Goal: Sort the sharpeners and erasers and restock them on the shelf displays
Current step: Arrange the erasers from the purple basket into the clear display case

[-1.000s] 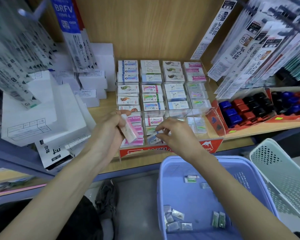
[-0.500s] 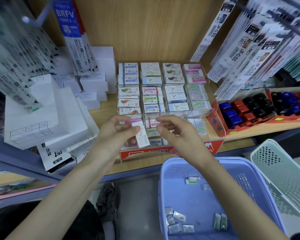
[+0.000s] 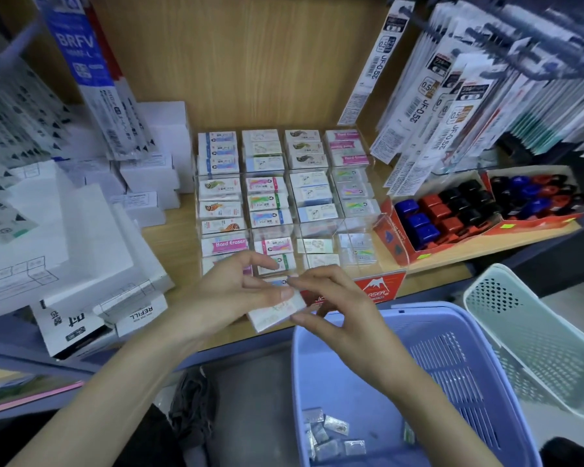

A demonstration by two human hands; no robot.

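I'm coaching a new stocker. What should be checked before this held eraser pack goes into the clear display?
1. Grip: ok, left hand and right hand both pinch the eraser pack.
2. Space: ok, front-row compartments of the clear display are part empty.
3. Design match: cannot tell, the pack's print is blurred.
4. Sharpeners kept separate: ok, in their red boxes.
5. Purple basket emptied: not ok, wrapped pieces lie inside.
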